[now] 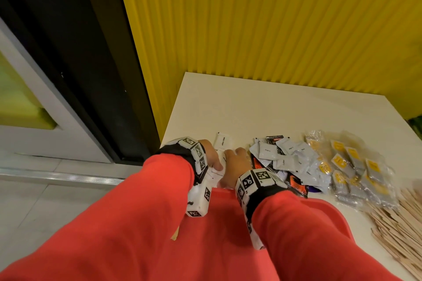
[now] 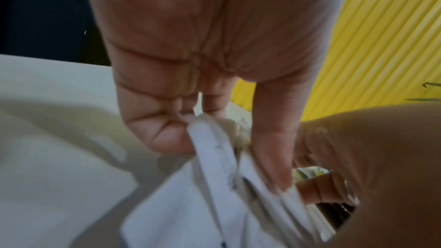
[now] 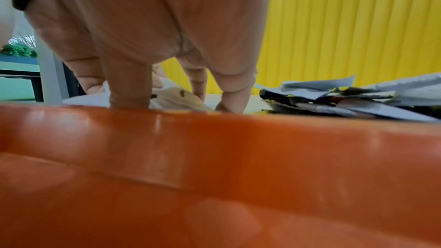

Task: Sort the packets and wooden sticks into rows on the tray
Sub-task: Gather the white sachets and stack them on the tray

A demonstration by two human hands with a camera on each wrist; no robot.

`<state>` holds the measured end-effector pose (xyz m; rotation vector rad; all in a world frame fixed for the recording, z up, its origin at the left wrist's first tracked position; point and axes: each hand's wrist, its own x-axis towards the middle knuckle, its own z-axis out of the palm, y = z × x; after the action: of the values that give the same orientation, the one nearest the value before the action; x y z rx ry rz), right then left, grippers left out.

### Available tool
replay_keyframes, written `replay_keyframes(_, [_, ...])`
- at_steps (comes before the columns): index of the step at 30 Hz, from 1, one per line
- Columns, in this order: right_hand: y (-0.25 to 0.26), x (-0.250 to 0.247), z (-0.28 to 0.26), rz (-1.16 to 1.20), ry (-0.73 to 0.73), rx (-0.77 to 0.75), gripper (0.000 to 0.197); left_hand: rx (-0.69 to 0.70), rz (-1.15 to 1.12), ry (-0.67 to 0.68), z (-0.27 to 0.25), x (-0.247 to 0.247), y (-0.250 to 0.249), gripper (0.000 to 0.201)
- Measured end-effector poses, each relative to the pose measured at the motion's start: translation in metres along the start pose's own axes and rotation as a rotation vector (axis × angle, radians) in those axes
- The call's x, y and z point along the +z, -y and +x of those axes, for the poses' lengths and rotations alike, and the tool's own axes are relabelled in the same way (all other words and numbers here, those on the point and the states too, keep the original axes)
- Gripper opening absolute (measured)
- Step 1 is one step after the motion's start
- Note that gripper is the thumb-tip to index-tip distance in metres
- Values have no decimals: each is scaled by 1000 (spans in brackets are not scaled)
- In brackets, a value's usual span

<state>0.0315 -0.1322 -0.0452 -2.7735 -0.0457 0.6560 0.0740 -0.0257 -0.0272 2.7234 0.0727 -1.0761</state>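
Now left hand fingers pinch flat white packets, black print; right hand fingers straight, pressing packets.

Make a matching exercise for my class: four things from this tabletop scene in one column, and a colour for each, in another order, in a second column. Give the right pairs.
Things
1. tray
2. wall
3. table
4. wooden sticks

Colours
A. yellow
B. pale brown
C. red-orange
D. white

Pairs: 1-C, 2-A, 3-D, 4-B
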Motion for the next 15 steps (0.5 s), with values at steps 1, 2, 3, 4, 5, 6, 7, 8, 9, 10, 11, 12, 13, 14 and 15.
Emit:
replay_keyframes(1, [0,0,0,29,-1,-2,86,6,-20,3,0,0,1,59])
replay_keyframes(2, [-1,0,-1,60,-5,-8,86,1,-58,10,-1,1,1,65])
replay_keyframes(3, [-1,1,-2,87,-13,-18,86,-7,-85,10,-2,1,2,69])
replay_keyframes(4, [-2,2,-3,109,-25,-30,85,-12,-108,6,-4,2,2,69])
replay_keyframes(5, [-3,2,-4,132,-37,-42,85,-12,-120,2,-4,3,3,66])
replay_keyframes(6, [-4,2,-5,164,-44,-50,85,1,-137,3,-5,3,4,62])
replay_keyframes(7, [-6,2,-6,207,-43,-58,84,14,-160,2,-6,4,6,57])
replay_keyframes(8, [-6,1,-7,255,-41,-67,84,27,-194,4,-7,4,6,54])
replay_keyframes(9, [-7,0,-9,305,-39,-77,83,41,-222,4,-7,4,7,51])
replay_keyframes(10, [-7,-1,-10,362,-38,-88,82,57,-246,6,-8,4,8,49])
replay_keyframes(11, [-9,-2,-10,433,-35,-96,81,80,-260,0,-9,3,8,46])
replay_keyframes(12, [-11,-2,-11,508,-35,-98,79,104,-267,-6,-10,2,9,43])
replay_keyframes(13, [-14,-2,-11,576,-42,-101,77,120,-264,-22,-11,2,9,41])
replay_keyframes(14, [-16,-5,-13,636,-56,-110,73,140,-263,-48,-14,0,9,39])
replay_keyframes(15, [-19,-7,-14,685,-63,-118,68,151,-273,-71,-16,-2,10,38])
